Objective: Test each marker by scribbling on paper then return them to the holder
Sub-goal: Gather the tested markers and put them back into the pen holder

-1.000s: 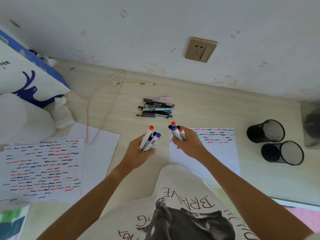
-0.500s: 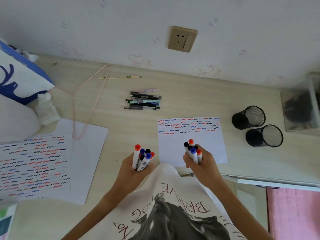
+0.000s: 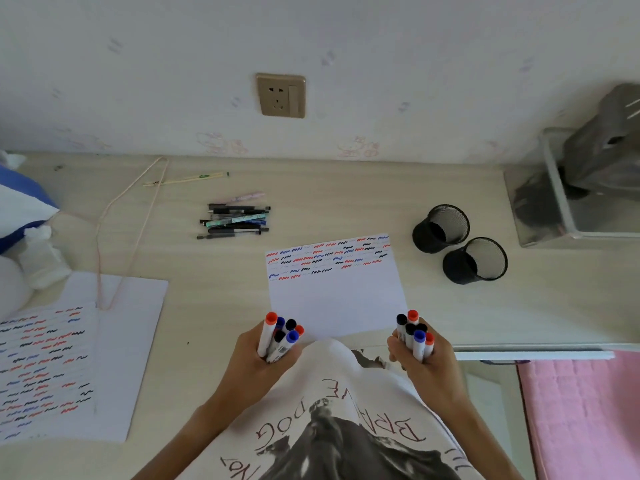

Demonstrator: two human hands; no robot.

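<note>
My left hand (image 3: 256,362) grips a bundle of several white markers (image 3: 278,336) with red, blue and black caps, held upright near the desk's front edge. My right hand (image 3: 427,365) grips a second bundle of markers (image 3: 414,336) the same way. Between and beyond the hands lies a white sheet of paper (image 3: 336,296) with red, blue and black scribbles across its top. Two black mesh holders (image 3: 441,228) (image 3: 476,261) stand to the right of the sheet, both looking empty.
A pile of pens (image 3: 235,220) lies behind the sheet. Scribbled sheets (image 3: 45,368) cover the left of the desk, with a pink cord (image 3: 114,233) and a thin pencil (image 3: 187,178). A clear box (image 3: 575,202) stands far right; a wall socket (image 3: 281,95) above.
Both hands have drawn back toward my body and moved apart, each keeping its bundle of markers. The view has shifted right, showing the holders nearer the middle.
</note>
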